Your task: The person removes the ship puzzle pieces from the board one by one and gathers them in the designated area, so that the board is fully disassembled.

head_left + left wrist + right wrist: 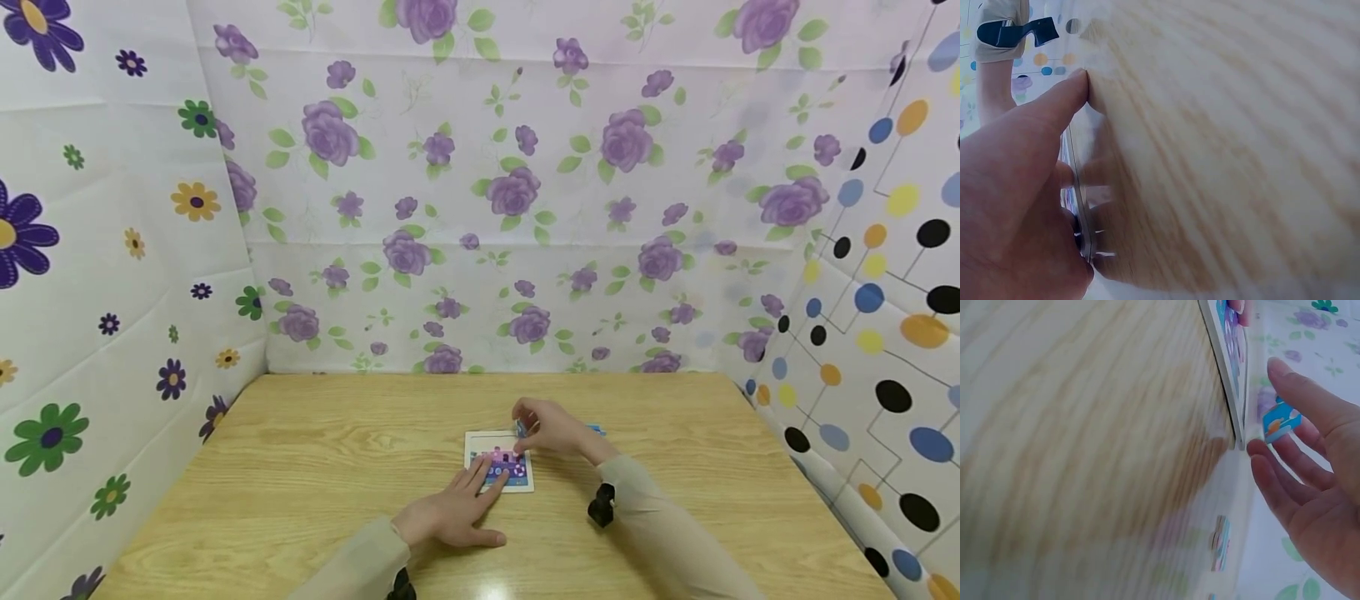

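A small white puzzle board with a purple and blue picture lies flat at the middle of the wooden table. My left hand rests on the board's near left part with straight fingers; in the left wrist view its thumb lies along the board's edge. My right hand hovers at the board's far right corner and pinches a small blue puzzle piece, also visible as a blue speck, the puzzle piece. The board's edge is just left of those fingers.
Another blue piece lies on the table just behind my right hand, and a loose piece shows in the right wrist view. Flowered sheets wall the table at the back and left, a dotted sheet at the right.
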Motion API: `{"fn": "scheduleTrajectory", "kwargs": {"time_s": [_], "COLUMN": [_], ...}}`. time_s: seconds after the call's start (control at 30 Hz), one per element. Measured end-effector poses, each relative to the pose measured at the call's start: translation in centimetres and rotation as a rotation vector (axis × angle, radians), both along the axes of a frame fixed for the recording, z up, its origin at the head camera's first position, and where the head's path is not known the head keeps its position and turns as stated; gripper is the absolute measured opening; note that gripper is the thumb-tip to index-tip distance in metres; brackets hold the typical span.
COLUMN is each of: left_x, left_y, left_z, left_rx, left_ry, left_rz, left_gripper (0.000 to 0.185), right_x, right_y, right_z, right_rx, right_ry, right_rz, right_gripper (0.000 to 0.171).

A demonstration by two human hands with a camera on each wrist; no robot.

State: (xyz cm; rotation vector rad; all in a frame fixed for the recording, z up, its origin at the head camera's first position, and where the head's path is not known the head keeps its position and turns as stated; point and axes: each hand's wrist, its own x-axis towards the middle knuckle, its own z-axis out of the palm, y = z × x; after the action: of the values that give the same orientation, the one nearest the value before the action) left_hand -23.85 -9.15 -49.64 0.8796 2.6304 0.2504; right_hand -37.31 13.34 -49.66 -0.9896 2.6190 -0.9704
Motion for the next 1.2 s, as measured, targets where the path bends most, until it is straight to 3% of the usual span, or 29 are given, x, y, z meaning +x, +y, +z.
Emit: {"fn": "scheduleTrajectory", "kwargs": {"time_s": [0.23,0.5,0.97,1.2], "left_x": [0.0,0.1,0.1,0.0], "left_y": [0.0,0.0,-0.1,-0.1], "left_z": [0.0,0.1,0.1,0.0], "left_rx": [0.001,0.013,0.023,0.015], "left_ry": [-0.003,-0.011,-0.01,-0.015], "left_rz": [0.001,-0.003,-0.007,-0.006], "left_gripper": [0.091,0.09,0.091,0.092], "right_x": [-0.1,-0.1,0.7,0.8], "right_y": [1.0,2.2,5.5,7.0], "right_z": [-0.7,-1.2,-0.7,0.2], "right_rx": [-0.057,-0.065,-0.135,-0.082], "right_ry": [0.053,0.114,0.075,0.098], "right_rz": [0.035,-0.006,-0.11,-0.122], "right_gripper": [0.044,0.044,0.044,0.043]}}
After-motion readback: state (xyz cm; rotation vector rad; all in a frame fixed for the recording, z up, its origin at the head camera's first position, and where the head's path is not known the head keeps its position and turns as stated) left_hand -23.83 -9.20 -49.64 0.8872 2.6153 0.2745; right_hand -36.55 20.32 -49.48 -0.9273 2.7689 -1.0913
